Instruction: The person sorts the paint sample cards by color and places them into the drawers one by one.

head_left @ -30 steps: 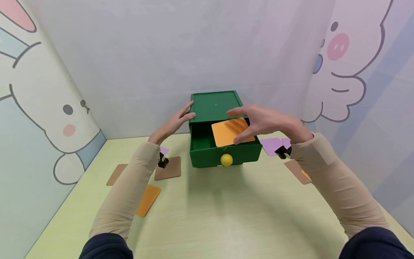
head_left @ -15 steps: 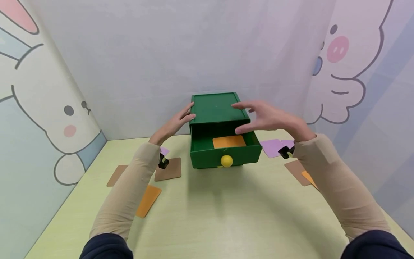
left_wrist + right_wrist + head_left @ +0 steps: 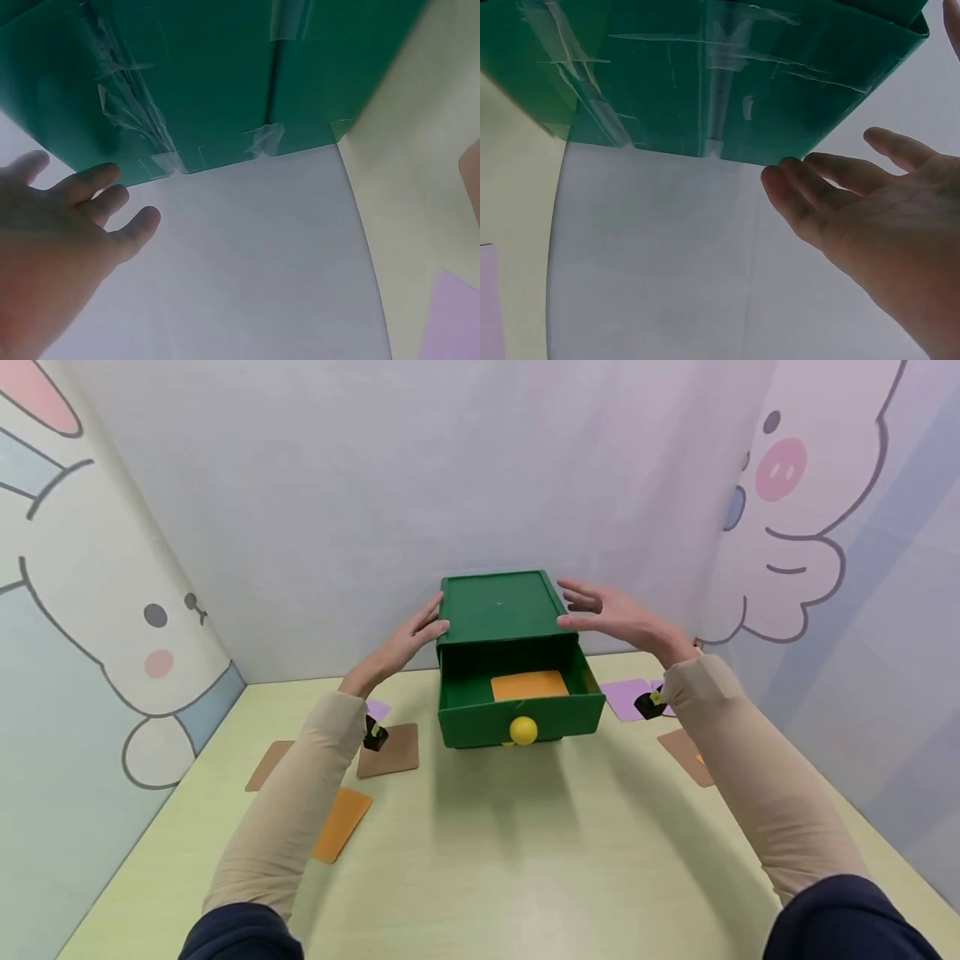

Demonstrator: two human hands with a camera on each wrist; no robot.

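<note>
A green drawer box [image 3: 498, 606] stands at the back of the table in the head view, its upper drawer [image 3: 472, 725] pulled out toward me. The drawer front carries a round yellow knob [image 3: 523, 730], and an orange card [image 3: 530, 684] lies inside. At the box's upper left edge is my left hand [image 3: 401, 646], fingers extended along the side. My right hand [image 3: 618, 612] is at the upper right edge with relaxed fingers, holding nothing. In the right wrist view its fingertips [image 3: 781, 184] are by the rear edge of the taped green side wall.
Left of the box lie brown cards [image 3: 390, 750], an orange card [image 3: 343, 822] and a purple card [image 3: 377, 708]. Right of it are purple cards [image 3: 626, 698] and a brown card [image 3: 684, 754] with an orange one partly hidden by the sleeve. A pale curtain [image 3: 337, 527] hangs close behind.
The orange card, in front of my right hand a second ago, now lies in the drawer. My right hand has moved back and right to the box's edge; the left stays put.
</note>
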